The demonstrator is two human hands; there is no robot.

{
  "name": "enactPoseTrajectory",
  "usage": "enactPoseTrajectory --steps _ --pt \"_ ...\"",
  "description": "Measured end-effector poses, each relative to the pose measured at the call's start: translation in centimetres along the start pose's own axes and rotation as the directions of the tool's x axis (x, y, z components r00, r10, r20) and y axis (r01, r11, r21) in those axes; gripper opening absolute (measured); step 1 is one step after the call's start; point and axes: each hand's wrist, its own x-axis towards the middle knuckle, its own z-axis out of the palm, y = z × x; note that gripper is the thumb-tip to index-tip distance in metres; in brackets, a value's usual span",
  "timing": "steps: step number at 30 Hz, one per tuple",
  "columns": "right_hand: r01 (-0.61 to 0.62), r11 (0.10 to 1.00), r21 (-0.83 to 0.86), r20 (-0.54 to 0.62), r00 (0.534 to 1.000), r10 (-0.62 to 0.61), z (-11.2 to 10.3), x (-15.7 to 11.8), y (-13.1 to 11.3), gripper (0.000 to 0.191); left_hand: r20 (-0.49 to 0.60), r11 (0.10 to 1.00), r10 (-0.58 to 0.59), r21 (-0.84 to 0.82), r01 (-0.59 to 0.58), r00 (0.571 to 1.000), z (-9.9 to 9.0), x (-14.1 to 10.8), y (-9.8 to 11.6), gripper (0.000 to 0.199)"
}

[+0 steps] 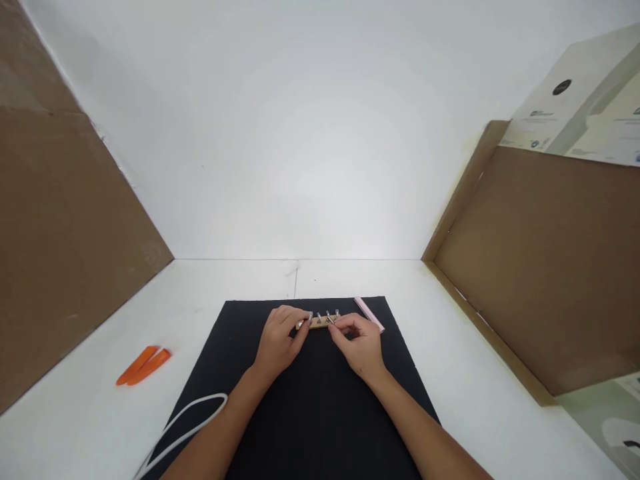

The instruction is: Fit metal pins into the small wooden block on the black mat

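A narrow light-wood strip (320, 323) with several small shiny metal pieces (328, 313) along it lies near the far edge of the black mat (320, 413). At the strip's left end, my left hand (281, 335) has its thumb and fingertips closed around one of the metal pieces. My right hand (361, 347) pinches a small thin metal piece (331, 320) by the strip's right half. My fingers partly hide both ends of the strip. What exact kind the metal pieces are is too small to tell.
A pale pink bar (369, 313) lies on the mat beyond my right hand. Two orange pieces (143, 365) rest on the white table (200, 287) at left. A white cable (185, 427) loops beside my left forearm. Cardboard panels (540, 267) stand at both sides.
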Motion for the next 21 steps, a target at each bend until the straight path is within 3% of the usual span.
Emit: enactPoseTrajectory --steps 8,17,21 --pt "0.038 0.999 -0.01 0.087 0.996 -0.037 0.32 -0.41 -0.03 0.006 -0.005 1.0 0.017 -0.004 -0.017 1.0 0.03 -0.01 0.08 0.013" --pt "-0.034 0.997 0.069 0.06 0.998 0.03 0.21 -0.33 0.26 0.006 0.0 0.999 0.049 -0.005 -0.049 0.999 0.12 0.0 0.35 0.01" --pt "-0.131 0.973 0.191 0.048 0.991 0.124 0.29 -0.32 0.65 0.009 0.005 0.998 0.062 -0.01 -0.062 0.998 0.23 -0.07 0.31 0.009"
